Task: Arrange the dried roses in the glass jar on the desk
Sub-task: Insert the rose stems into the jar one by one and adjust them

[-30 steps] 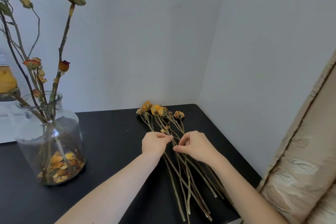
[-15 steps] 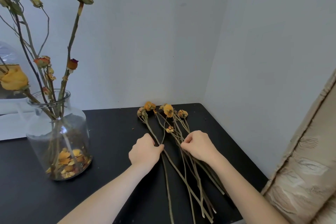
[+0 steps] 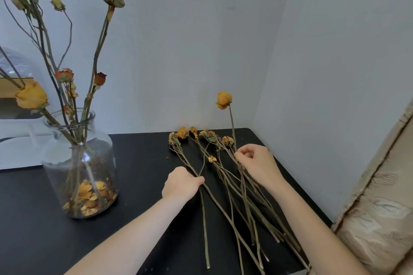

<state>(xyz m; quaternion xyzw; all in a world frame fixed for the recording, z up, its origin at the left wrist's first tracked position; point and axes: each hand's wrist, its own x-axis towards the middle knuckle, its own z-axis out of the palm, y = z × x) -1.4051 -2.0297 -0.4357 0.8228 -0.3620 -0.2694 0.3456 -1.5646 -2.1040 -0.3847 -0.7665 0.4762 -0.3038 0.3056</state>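
Observation:
A glass jar (image 3: 67, 163) stands at the left of the black desk (image 3: 138, 163), with several dried roses upright in it and loose yellow petals at its bottom. A pile of dried roses (image 3: 225, 176) lies on the desk's right half, heads toward the wall. My right hand (image 3: 257, 163) pinches the stem of one yellow rose (image 3: 224, 100), which is tilted up with its head above the pile. My left hand (image 3: 182, 183) rests on the pile with its fingers curled round a stem.
Grey walls meet in a corner just behind the desk. A beige patterned cushion or chair back (image 3: 380, 207) stands off the desk's right edge. A white object (image 3: 15, 140) sits behind the jar at the far left.
My right hand has lifted one yellow rose out of the pile, so its head now stands up. My left hand has stayed on the stems.

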